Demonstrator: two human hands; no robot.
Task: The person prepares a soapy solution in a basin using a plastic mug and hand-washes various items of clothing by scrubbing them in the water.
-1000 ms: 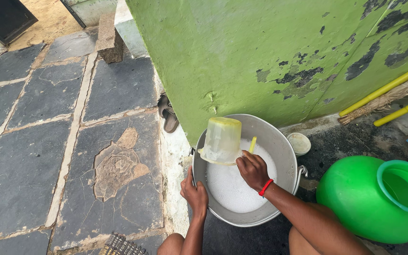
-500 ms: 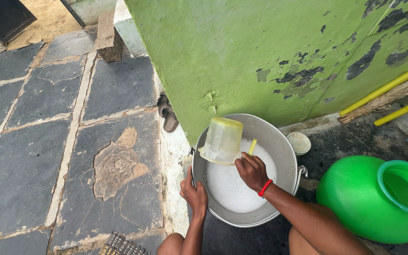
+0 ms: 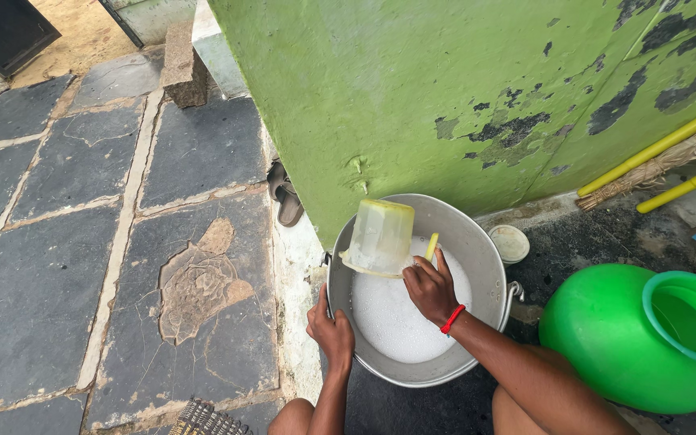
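Head view shows my right hand (image 3: 431,286) gripping the yellow jug (image 3: 380,238) upside down over the foamy basin (image 3: 489,250), while my left hand (image 3: 332,330), nearer me, clasps its rim.

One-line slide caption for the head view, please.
Right hand tips a yellowish plastic jug over a foamy metal basin; left hand grips its rim.

head cam only | looks steeply down from above | close on metal basin (image 3: 485,266) at 5 o'clock | green wall (image 3: 445,89) at 12 | stone paving (image 3: 82,242) at 9
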